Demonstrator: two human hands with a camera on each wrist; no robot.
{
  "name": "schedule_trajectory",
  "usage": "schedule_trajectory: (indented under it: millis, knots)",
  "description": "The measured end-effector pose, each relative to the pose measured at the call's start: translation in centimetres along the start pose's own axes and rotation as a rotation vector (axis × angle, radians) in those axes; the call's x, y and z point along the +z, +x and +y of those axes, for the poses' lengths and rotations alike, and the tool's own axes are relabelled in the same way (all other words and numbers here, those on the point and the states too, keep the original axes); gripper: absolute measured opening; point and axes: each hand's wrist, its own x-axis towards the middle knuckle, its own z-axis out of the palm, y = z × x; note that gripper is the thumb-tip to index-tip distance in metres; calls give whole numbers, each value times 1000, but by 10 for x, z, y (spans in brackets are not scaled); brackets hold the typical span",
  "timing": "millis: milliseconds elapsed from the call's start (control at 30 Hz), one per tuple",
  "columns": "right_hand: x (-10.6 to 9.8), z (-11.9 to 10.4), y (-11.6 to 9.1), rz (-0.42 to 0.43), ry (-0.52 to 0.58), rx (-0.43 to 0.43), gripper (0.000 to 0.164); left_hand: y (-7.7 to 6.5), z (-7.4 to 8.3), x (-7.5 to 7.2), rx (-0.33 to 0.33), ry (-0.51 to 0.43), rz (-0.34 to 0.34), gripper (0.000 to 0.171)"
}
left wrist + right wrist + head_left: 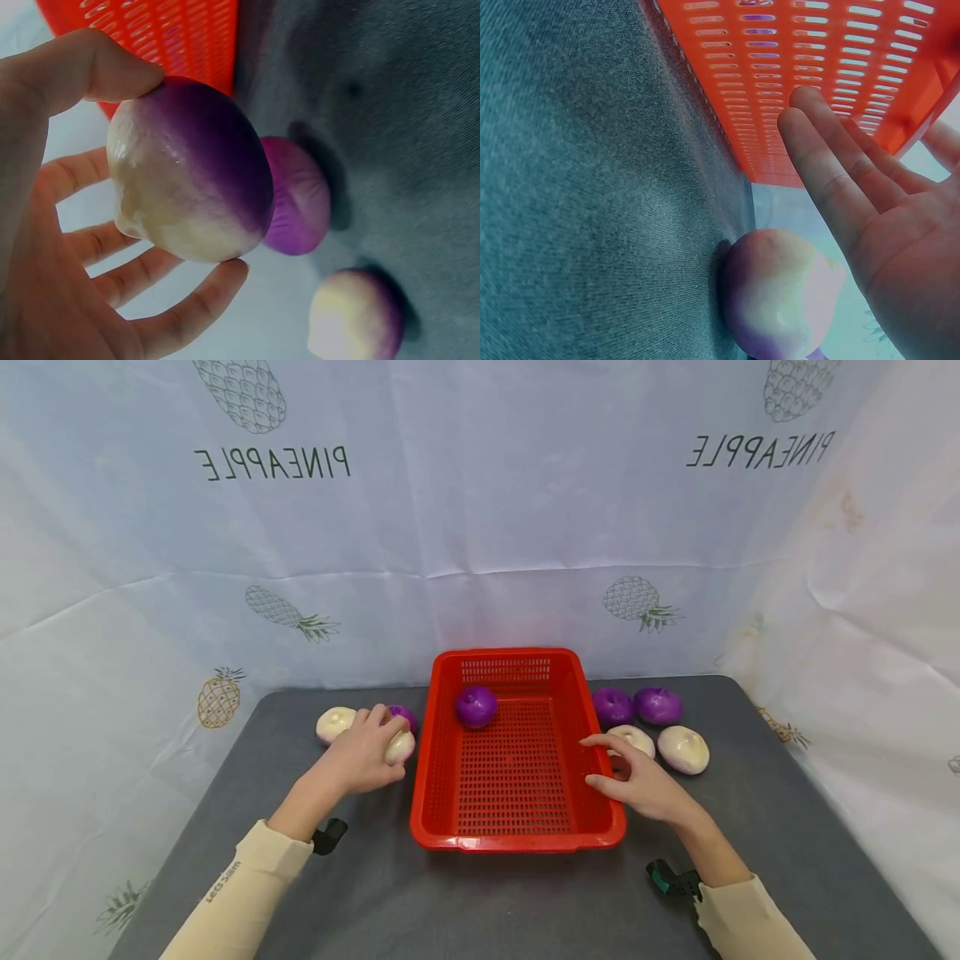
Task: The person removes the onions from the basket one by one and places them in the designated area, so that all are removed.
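Note:
My left hand (367, 752) holds a cream-and-purple turnip (187, 169) between thumb and fingertips, just left of the red basket (517, 842). Beside it on the table lie a purple onion-like vegetable (403, 717), partly hidden by the hand, and another turnip (334, 724). At the basket's right side is my right hand (641, 783), its thumb and index finger reaching over the rim. In the right wrist view its other fingers (840, 176) extend straight along the outside of the slotted wall. Inside the basket, near the back left, sits one purple onion-like vegetable (476, 706).
Right of the basket are two purple onion-like vegetables (657, 705) and two turnips (683, 750), one partly behind the right hand. They lie on a dark grey cloth-covered table (480, 902). A pale pineapple-print curtain (480, 527) hangs behind and along the sides.

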Motion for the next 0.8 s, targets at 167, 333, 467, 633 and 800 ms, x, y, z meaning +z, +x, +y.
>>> schedule_trajectory:
  millis: [167,333,467,633,800]
  knots:
    - [1,0,0,0,-4,-6,54,-4,-4,10,2,-19,-12,50]
    - [0,-1,0,4,-9,-6,53,-6,-5,18,-8,-29,-5,47]
    - [0,0,0,2,0,-2,53,-5,-6,23,-41,-39,-29,49]
    - [0,1,1,-2,9,-4,53,-6,-9,31,-77,-41,-64,50]
    - [0,1,1,-1,13,1,54,-5,-10,37,-95,-40,-70,50]
